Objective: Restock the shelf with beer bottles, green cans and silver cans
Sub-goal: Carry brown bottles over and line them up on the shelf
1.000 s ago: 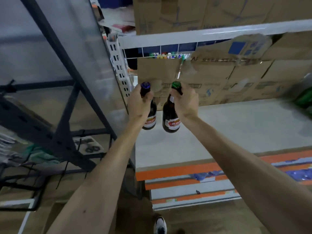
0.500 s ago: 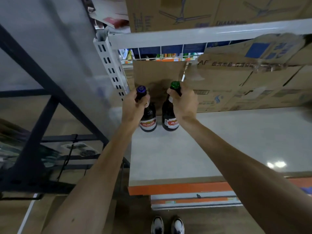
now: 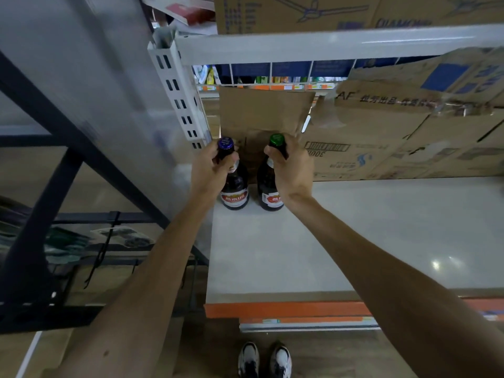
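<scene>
The person stood facing the shelf [image 3: 354, 236], both arms stretched out toward its back left corner. The left hand [image 3: 210, 170] was curled around the neck of a blue-capped beer bottle [image 3: 235, 192], and the right hand [image 3: 293, 173] gripped the neck of a green-capped beer bottle [image 3: 268, 193] – both dark glass with red-and-white labels. The two bottles stood upright, just beside each other with a narrow gap between them. Their bases were down at the pale shelf board, though I couldn't tell whether their full weight rested on it. Behind them leaned a flat brown cardboard sheet [image 3: 261, 113], with cardboard boxes [image 3: 381, 148] stacked to the right. A white slotted post [image 3: 177, 91] rose at the left – and below the shelf's orange front edge [image 3: 286, 309], a pair of white sneakers [image 3: 264, 360] showed on the floor.
</scene>
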Available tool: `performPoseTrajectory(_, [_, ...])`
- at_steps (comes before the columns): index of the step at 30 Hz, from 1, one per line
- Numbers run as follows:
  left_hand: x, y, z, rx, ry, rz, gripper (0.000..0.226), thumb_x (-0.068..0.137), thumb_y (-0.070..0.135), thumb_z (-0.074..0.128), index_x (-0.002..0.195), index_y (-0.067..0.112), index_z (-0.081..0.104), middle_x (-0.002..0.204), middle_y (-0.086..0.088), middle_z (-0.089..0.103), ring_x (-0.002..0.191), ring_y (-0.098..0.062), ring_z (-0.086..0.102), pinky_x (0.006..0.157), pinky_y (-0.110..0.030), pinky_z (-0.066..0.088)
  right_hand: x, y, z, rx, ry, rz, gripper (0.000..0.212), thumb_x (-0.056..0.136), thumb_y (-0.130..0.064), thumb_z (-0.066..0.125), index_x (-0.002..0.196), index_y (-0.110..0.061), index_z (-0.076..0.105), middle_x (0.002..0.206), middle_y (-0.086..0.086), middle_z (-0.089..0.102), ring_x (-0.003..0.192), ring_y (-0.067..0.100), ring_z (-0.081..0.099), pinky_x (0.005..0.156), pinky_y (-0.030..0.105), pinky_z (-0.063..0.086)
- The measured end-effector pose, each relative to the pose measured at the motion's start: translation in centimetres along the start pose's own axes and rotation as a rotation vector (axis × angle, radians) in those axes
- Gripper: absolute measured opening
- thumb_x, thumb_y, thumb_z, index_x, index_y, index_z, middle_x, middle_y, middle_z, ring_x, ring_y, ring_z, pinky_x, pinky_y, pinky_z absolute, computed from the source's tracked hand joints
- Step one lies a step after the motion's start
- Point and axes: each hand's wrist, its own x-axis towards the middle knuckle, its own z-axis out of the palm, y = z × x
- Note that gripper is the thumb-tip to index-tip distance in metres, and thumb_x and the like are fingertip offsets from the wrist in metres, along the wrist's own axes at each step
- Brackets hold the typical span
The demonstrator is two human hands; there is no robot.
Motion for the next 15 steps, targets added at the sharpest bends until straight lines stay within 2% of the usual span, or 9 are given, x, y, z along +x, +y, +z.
performPoseTrajectory(3, [0.0, 0.0, -0.4, -0.011, -0.019, -0.005, 0.028, 0.092, 0.012, 0.065, 0.12, 0.013, 0.066, 0.112, -0.003, 0.072, 0.109, -0.015, 0.066, 0.1, -0.039, 0.052, -0.2, 0.0, 0.3, -0.013, -0.004, -0.027, 0.031, 0.093, -0.026, 0.064, 0.122, -0.016, 0.059, 0.097, 0.005, 0.07, 0.084, 0.026, 0.066, 0.069, 0.031, 0.051])
performPoseTrajectory(5, [0.0, 0.4, -0.6, -0.008, -0.038, -0.015, 0.029, 0.092, 0.011, 0.065, 0.121, 0.013, 0.066, 0.111, 0.0, 0.071, 0.107, -0.013, 0.066, 0.096, -0.031, 0.053, -0.3, 0.0, 0.4, -0.003, -0.018, -0.013, 0.034, 0.093, -0.027, 0.064, 0.125, -0.017, 0.057, 0.102, 0.006, 0.07, 0.088, 0.028, 0.066, 0.071, 0.032, 0.052])
performPoseTrajectory(9, [0.4, 0.6, -1.2, 0.037, -0.094, -0.055, 0.033, 0.092, 0.017, 0.067, 0.125, 0.014, 0.063, 0.114, 0.002, 0.07, 0.106, -0.009, 0.065, 0.09, -0.021, 0.05, -0.3, 0.3, -0.1, 0.04, -0.074, 0.03, 0.039, 0.089, -0.028, 0.067, 0.124, -0.019, 0.054, 0.105, 0.005, 0.07, 0.091, 0.028, 0.067, 0.077, 0.043, 0.056])
performPoseTrajectory(13, [0.1, 0.7, -1.3, 0.075, -0.069, -0.058, 0.036, 0.088, 0.021, 0.073, 0.121, 0.015, 0.063, 0.104, 0.006, 0.067, 0.093, 0.002, 0.061, 0.073, -0.005, 0.045, -0.7, 0.8, -1.0, 0.01, -0.171, 0.01, 0.05, 0.087, -0.02, 0.07, 0.132, -0.023, 0.047, 0.108, 0.004, 0.07, 0.095, 0.026, 0.066, 0.08, 0.041, 0.057])
performPoseTrajectory(15, [0.0, 0.8, -1.4, 0.092, -0.053, -0.043, 0.039, 0.085, 0.024, 0.076, 0.121, 0.015, 0.062, 0.108, 0.005, 0.067, 0.096, -0.003, 0.062, 0.075, -0.008, 0.044, -0.5, 1.3, -1.3, -0.014, -0.219, 0.019, 0.045, 0.088, -0.023, 0.069, 0.129, -0.02, 0.051, 0.112, 0.003, 0.069, 0.1, 0.025, 0.066, 0.084, 0.043, 0.057])
